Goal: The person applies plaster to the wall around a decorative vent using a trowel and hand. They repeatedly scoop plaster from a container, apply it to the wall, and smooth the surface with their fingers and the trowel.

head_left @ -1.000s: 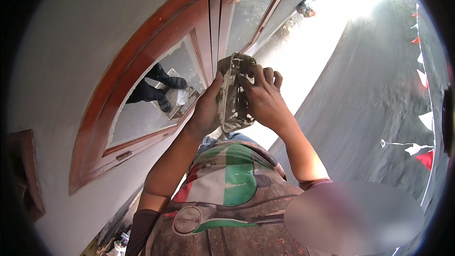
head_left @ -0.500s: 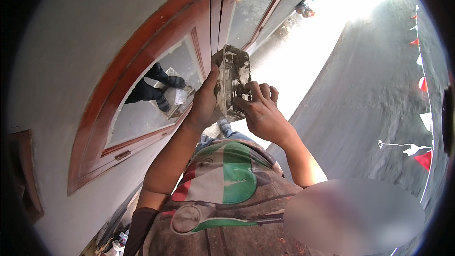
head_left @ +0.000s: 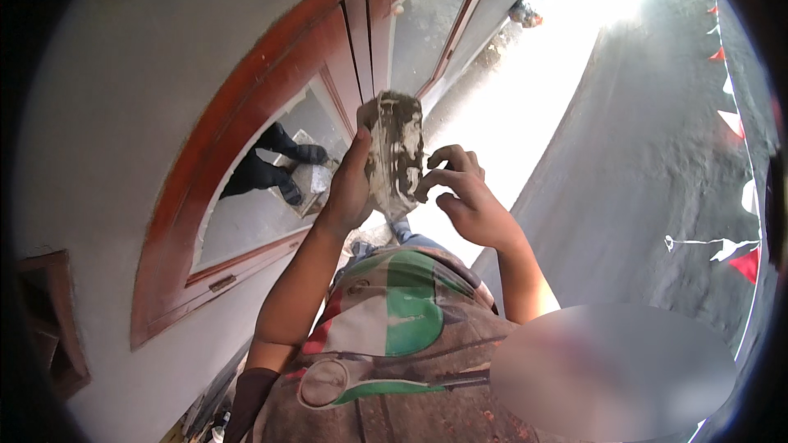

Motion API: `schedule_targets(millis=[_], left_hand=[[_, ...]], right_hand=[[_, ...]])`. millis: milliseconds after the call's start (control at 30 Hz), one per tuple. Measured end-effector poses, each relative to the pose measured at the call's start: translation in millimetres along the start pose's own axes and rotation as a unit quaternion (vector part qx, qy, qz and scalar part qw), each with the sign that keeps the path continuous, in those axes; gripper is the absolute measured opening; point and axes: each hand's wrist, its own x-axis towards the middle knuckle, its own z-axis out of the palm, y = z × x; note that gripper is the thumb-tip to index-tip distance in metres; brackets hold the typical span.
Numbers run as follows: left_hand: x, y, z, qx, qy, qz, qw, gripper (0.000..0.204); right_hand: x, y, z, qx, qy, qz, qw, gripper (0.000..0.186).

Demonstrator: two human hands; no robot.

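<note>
A dark, box-shaped block [head_left: 398,152], crusted with pale smears on the side turned up to me, is held upright in front of my body. Its kind I cannot make out. My left hand [head_left: 351,184] grips it along the left side, thumb on the near face and the other fingers hidden behind. Beside its right edge is my right hand [head_left: 464,197], fingers bent and spread apart with nothing in them. Whether a fingertip touches the block is hard to tell.
On my left is a white wall [head_left: 107,156] with a red-brown wooden window frame [head_left: 185,172]; its glass reflects two legs. A grey paved road [head_left: 591,164] runs along the right, with a string of red and white pennants [head_left: 744,265]. A bundle [head_left: 525,11] lies ahead by the wall.
My right hand has drawn back to the right from the block's face, its fingers coming off it. My left hand still holds the block, which has turned slightly.
</note>
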Motion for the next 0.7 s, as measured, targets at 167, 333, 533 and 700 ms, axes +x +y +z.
schedule_targets(millis=[167, 333, 533, 700], left_hand=[[-8.5, -19.3, -23.2, -0.03, 0.004, -0.054, 0.998, 0.067], [-12.0, -49.1, -60.5, -0.069, 0.015, -0.059, 0.996, 0.065], [-34.8, -20.9, -20.3, -0.027, 0.054, -0.076, 0.995, 0.067], [-43.2, -23.2, -42.3, -0.143, 0.039, -0.055, 0.987, 0.071]], right_hand=[[14.5, -2.3, -31.2, 0.412, 0.093, -0.017, 0.906, 0.05], [82.4, -75.6, -96.0, 0.234, 0.269, -0.23, 0.905, 0.065], [189.0, -180.0, -189.1, -0.039, 0.501, -0.471, 0.725, 0.046], [252.4, -227.2, -258.9, -0.134, 0.615, -0.5, 0.594, 0.052]])
